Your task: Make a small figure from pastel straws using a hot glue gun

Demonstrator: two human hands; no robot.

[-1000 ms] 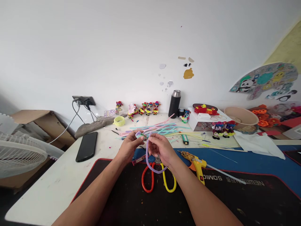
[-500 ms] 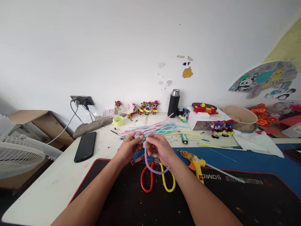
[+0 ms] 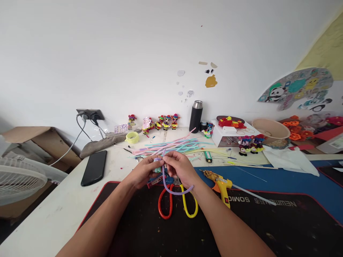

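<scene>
A purple pipe cleaner [image 3: 171,192] bends in a loop beneath my hands, its free end reaching my right wrist. My right hand [image 3: 180,165] pinches it near the top between thumb and fingers. Close against it, my left hand [image 3: 147,170] is closed on a small teal and purple pipe-cleaner piece [image 3: 157,169], partly covered by the fingers. Below lie scissors [image 3: 166,204] with one red and one yellow handle, their blades hidden behind the hands. Beside them is a small dark red box [image 3: 154,182].
Loose pastel pipe cleaners [image 3: 177,145] are heaped behind my hands. A yellow glue gun [image 3: 222,185] rests on the right of the black mat [image 3: 139,228]. A phone [image 3: 93,167] lies left; a black flask [image 3: 196,117] and several small figures [image 3: 167,122] stand along the wall.
My hands have come closer together, and the left fingers have shifted on the teal and purple piece. The whole view has moved slightly.
</scene>
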